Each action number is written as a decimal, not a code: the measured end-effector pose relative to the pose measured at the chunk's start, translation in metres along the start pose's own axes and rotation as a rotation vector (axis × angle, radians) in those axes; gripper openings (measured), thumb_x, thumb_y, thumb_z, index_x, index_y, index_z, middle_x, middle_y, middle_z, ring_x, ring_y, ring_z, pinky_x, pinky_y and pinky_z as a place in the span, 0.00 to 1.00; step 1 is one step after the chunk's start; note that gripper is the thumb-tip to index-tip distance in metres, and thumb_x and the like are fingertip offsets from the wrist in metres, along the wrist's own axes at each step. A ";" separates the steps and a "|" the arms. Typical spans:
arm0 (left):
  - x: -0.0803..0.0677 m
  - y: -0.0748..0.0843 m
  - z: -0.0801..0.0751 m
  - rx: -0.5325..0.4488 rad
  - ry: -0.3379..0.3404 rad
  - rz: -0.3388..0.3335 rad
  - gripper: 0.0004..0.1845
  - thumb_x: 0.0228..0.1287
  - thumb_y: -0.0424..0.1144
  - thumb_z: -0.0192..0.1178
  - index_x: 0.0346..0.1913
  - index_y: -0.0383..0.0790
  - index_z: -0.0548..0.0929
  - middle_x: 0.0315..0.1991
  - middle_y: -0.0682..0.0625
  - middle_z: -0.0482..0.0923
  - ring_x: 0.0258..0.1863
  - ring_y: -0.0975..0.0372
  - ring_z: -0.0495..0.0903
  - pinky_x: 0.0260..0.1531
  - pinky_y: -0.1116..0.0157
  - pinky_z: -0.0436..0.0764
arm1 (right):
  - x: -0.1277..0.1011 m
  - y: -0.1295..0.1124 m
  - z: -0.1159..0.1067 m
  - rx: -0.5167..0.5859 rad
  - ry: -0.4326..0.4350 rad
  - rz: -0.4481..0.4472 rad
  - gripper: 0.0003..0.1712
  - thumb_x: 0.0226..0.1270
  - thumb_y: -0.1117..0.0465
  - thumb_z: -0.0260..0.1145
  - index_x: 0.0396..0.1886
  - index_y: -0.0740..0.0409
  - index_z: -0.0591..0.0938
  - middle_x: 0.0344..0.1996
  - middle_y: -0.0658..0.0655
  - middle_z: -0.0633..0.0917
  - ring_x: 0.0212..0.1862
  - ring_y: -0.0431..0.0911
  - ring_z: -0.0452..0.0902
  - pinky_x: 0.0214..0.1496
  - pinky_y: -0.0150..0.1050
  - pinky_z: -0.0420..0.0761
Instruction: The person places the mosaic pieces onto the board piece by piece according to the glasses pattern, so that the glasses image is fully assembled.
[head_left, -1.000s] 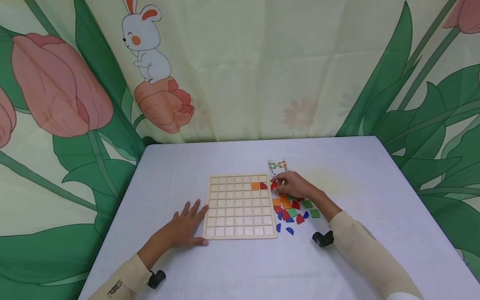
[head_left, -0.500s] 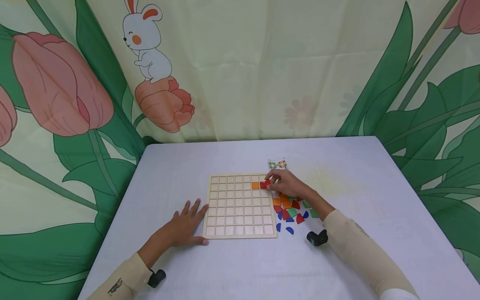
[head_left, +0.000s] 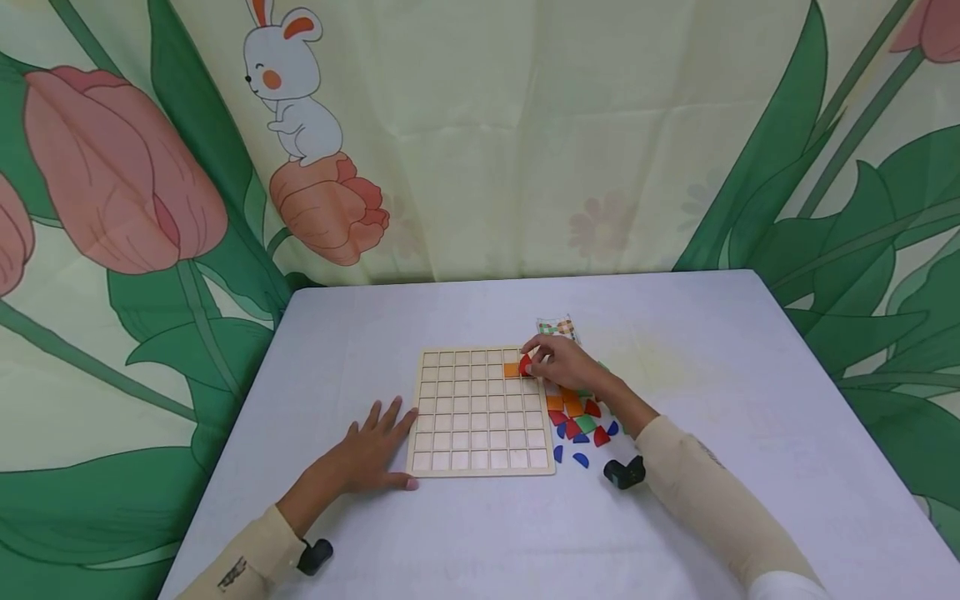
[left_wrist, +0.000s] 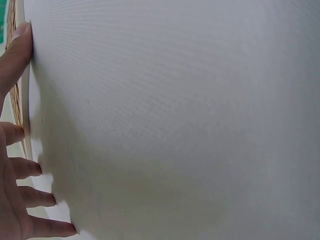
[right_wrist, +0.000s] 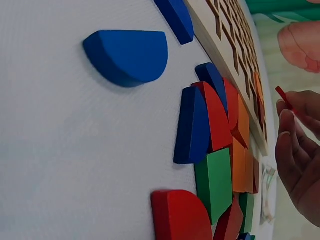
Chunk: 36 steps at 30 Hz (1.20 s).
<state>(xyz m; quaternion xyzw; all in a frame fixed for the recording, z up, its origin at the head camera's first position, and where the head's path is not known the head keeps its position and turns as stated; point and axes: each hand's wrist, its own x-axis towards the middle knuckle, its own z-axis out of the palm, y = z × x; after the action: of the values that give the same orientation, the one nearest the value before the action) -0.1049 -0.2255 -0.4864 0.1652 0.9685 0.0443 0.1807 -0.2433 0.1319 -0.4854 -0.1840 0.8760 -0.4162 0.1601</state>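
Observation:
A wooden grid board (head_left: 476,414) lies on the table. My left hand (head_left: 369,454) is spread flat along its left edge, thumb and index finger touching the frame. In the left wrist view, the left fingers (left_wrist: 34,196) are stretched out over the white cloth. Above the board's upper right cells, my right hand (head_left: 567,365) pinches a red quarter-circle block (head_left: 526,364) between thumb and fingertips. The right wrist view shows that red block (right_wrist: 282,93) raised off the board. An orange square block (head_left: 512,370) sits in a cell just left of it.
Right of the board lies a loose pile with a green square (right_wrist: 215,177), blue half-circles (right_wrist: 127,55) and red quarter-circles (right_wrist: 180,215). A small printed pattern card (head_left: 556,327) lies behind the right hand. A flowered curtain (head_left: 517,150) hangs behind the table.
My right hand has moved left from beside the board to over its upper right cells, carrying the red quarter-circle block. The left hand stays in place.

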 end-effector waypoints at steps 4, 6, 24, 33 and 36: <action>0.001 0.000 0.002 0.003 0.001 -0.002 0.61 0.49 0.74 0.66 0.80 0.47 0.54 0.81 0.38 0.47 0.78 0.34 0.46 0.62 0.28 0.62 | 0.004 -0.002 0.001 0.019 -0.006 -0.004 0.14 0.68 0.60 0.69 0.51 0.55 0.82 0.35 0.54 0.85 0.31 0.47 0.78 0.33 0.36 0.80; 0.001 -0.001 0.002 0.004 0.002 -0.004 0.61 0.48 0.74 0.66 0.80 0.47 0.54 0.81 0.38 0.47 0.78 0.34 0.47 0.62 0.28 0.62 | 0.007 -0.002 0.003 0.036 -0.019 -0.009 0.13 0.67 0.60 0.71 0.50 0.55 0.83 0.34 0.54 0.86 0.33 0.47 0.78 0.36 0.37 0.80; -0.001 -0.001 -0.002 -0.022 0.010 0.010 0.60 0.49 0.73 0.67 0.80 0.47 0.54 0.81 0.37 0.47 0.77 0.33 0.47 0.62 0.28 0.62 | 0.021 -0.015 0.019 -0.049 -0.025 -0.064 0.13 0.64 0.60 0.73 0.47 0.57 0.85 0.31 0.52 0.85 0.32 0.44 0.76 0.34 0.35 0.75; -0.001 0.001 -0.001 -0.009 0.008 -0.003 0.61 0.48 0.73 0.67 0.80 0.46 0.55 0.80 0.37 0.48 0.77 0.33 0.47 0.62 0.28 0.63 | 0.028 -0.019 0.028 -0.135 -0.016 -0.037 0.12 0.63 0.57 0.74 0.45 0.53 0.86 0.30 0.49 0.83 0.32 0.43 0.74 0.36 0.37 0.74; 0.000 0.001 -0.001 -0.004 0.009 -0.003 0.61 0.48 0.73 0.67 0.80 0.46 0.55 0.80 0.37 0.48 0.77 0.33 0.47 0.61 0.28 0.63 | 0.030 -0.021 0.029 -0.166 -0.011 -0.060 0.12 0.62 0.57 0.75 0.44 0.53 0.87 0.28 0.48 0.83 0.31 0.42 0.75 0.37 0.37 0.74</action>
<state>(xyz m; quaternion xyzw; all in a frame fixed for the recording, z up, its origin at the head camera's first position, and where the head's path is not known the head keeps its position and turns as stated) -0.1047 -0.2244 -0.4852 0.1632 0.9695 0.0467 0.1767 -0.2532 0.0871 -0.4903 -0.2251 0.9006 -0.3459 0.1364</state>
